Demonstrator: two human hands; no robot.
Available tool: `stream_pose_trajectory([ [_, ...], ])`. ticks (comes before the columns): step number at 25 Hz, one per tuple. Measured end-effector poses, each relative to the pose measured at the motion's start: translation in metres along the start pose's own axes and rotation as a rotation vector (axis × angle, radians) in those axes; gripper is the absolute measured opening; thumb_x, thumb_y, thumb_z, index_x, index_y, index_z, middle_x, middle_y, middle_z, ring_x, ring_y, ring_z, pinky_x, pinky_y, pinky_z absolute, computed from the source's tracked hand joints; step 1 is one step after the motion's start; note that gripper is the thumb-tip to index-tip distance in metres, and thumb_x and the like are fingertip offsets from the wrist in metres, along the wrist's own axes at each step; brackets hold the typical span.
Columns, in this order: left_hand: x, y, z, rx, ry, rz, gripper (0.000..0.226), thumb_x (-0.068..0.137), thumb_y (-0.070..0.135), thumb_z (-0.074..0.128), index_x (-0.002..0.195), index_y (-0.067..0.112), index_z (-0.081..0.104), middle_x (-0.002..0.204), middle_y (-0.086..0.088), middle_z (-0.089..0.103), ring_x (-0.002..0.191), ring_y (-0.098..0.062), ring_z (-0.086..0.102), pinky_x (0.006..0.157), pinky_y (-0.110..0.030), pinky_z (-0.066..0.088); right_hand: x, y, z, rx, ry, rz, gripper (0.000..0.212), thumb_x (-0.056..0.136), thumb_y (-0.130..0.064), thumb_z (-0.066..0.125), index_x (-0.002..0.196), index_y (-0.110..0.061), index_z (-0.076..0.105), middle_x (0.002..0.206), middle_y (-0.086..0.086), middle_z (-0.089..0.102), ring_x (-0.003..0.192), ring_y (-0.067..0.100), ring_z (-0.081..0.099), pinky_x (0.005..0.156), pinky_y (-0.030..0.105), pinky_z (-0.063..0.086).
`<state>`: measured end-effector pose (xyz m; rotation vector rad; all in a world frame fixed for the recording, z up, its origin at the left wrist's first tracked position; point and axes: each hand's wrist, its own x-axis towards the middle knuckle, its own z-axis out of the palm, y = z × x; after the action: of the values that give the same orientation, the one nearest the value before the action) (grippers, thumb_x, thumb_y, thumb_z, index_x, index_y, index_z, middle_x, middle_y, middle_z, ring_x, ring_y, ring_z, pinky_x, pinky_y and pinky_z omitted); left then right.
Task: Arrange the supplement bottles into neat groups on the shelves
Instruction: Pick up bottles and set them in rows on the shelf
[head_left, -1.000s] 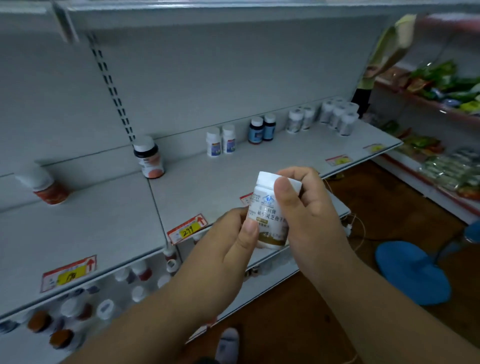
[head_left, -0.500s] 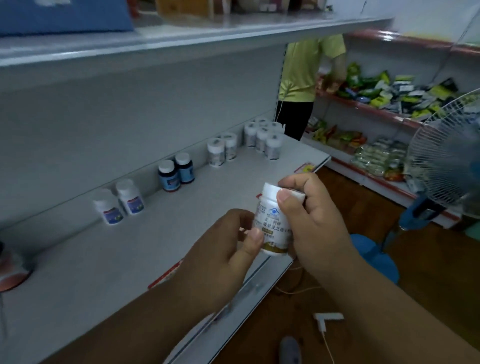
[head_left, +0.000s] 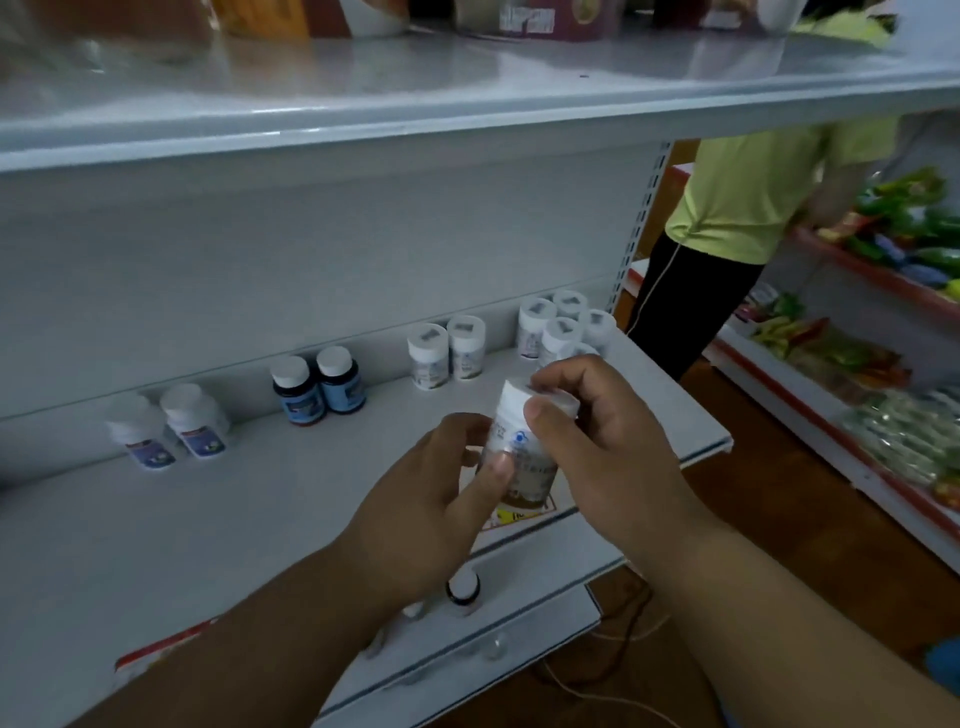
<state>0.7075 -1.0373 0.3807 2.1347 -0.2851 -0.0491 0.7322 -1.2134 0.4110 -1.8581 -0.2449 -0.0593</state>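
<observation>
Both hands hold one white supplement bottle with a white cap and a brown band, upright above the front of the grey shelf. My left hand grips its lower body. My right hand grips the cap and upper body. At the shelf's back stand pairs of bottles: two white ones with blue labels, two dark blue ones, two white ones with silver-topped caps, and a cluster of several similar white bottles at the far right.
An upper shelf with blurred goods overhangs. A person in a yellow-green shirt stands at the shelf's right end. Snack shelves fill the right side. A lower shelf holds small bottles. A cable lies on the brown floor.
My view has swung right and upward along the shelf. The held bottle has moved over the shelf toward the right-hand groups, still in both hands.
</observation>
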Motion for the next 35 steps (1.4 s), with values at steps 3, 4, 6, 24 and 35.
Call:
stream_pose_trajectory([
  [3, 0.016, -0.017, -0.007, 0.071, -0.029, -0.031, 0.085, 0.072, 0.09, 0.021, 0.132, 0.035, 0.044, 0.123, 0.017, 0.056, 0.109, 0.005, 0.051, 0.093, -0.021, 0.044, 0.025, 0.01, 0.004, -0.109, -0.033, -0.089, 0.016, 0.087, -0.034, 0.071, 0.096, -0.037, 0.058, 0.093, -0.015, 0.066, 0.087, 0.0, 0.064, 0.069, 0.017, 0.053],
  [4, 0.021, -0.025, -0.01, 0.113, -0.074, -0.057, 0.09, 0.069, 0.092, 0.023, 0.136, 0.035, 0.041, 0.13, 0.016, 0.053, 0.114, 0.004, 0.048, 0.098, -0.025, 0.043, 0.034, 0.014, 0.006, -0.148, -0.038, -0.081, 0.018, 0.086, -0.034, 0.072, 0.097, -0.035, 0.058, 0.094, -0.016, 0.065, 0.086, -0.004, 0.063, 0.066, 0.011, 0.05],
  [6, 0.035, -0.044, -0.013, 0.241, -0.139, -0.126, 0.103, 0.065, 0.095, 0.03, 0.146, 0.033, 0.029, 0.147, 0.012, 0.04, 0.129, -0.002, 0.04, 0.109, -0.031, 0.037, 0.056, 0.024, 0.009, -0.205, -0.103, -0.055, 0.021, 0.085, -0.034, 0.073, 0.099, -0.032, 0.058, 0.097, -0.019, 0.064, 0.086, -0.012, 0.06, 0.063, 0.005, 0.045],
  [24, 0.154, -0.131, 0.032, 0.724, 0.204, -0.511, 0.097, 0.075, 0.074, 0.058, 0.15, 0.021, 0.025, 0.149, -0.003, 0.034, 0.14, -0.023, 0.026, 0.112, -0.038, 0.024, 0.193, 0.126, 0.047, -0.586, -0.498, -0.568, 0.02, 0.078, -0.018, 0.068, 0.096, -0.01, 0.061, 0.115, 0.005, 0.053, 0.096, 0.023, 0.056, 0.08, 0.037, 0.049],
  [35, 0.147, -0.129, 0.029, 0.662, 0.155, -0.553, 0.096, 0.075, 0.068, 0.065, 0.15, 0.02, 0.027, 0.151, -0.004, 0.033, 0.14, -0.025, 0.028, 0.115, -0.041, 0.026, 0.184, 0.123, 0.052, -0.623, -0.439, -0.539, 0.018, 0.081, -0.015, 0.07, 0.092, -0.005, 0.06, 0.109, 0.011, 0.053, 0.091, 0.027, 0.055, 0.074, 0.026, 0.034],
])
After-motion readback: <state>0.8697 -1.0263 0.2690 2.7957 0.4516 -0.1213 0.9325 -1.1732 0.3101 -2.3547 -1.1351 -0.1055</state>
